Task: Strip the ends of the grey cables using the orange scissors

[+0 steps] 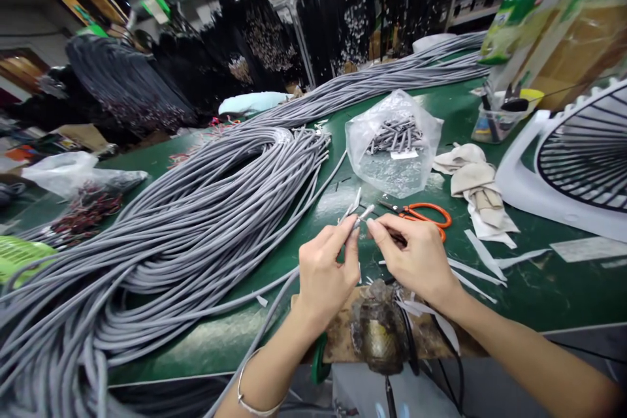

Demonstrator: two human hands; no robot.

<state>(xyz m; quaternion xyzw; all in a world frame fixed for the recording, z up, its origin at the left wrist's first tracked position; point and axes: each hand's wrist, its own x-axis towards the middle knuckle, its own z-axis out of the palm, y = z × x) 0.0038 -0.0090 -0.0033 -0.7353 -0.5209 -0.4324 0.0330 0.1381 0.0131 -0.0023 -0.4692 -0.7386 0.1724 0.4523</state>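
Over the near part of the bench, my left hand (326, 271) pinches the end of a grey cable (363, 214) between thumb and fingertips. A pale, whitish tip shows beyond those fingers. My right hand (416, 258) is closed in a pinch right beside that end. What its fingertips grip is too small to make out. Just behind the right hand lie scissors with orange handles (431, 206). Below both hands, a worn metal device (379, 333) sits on a wooden board (337, 333).
A large coil of grey cables (210, 209) covers the left of the green bench (539, 294). Behind my hands stands a clear plastic bag (360, 173) of short grey pieces. White strips (482, 255), cloth gloves (470, 176) and a white fan (519, 189) are on the right.
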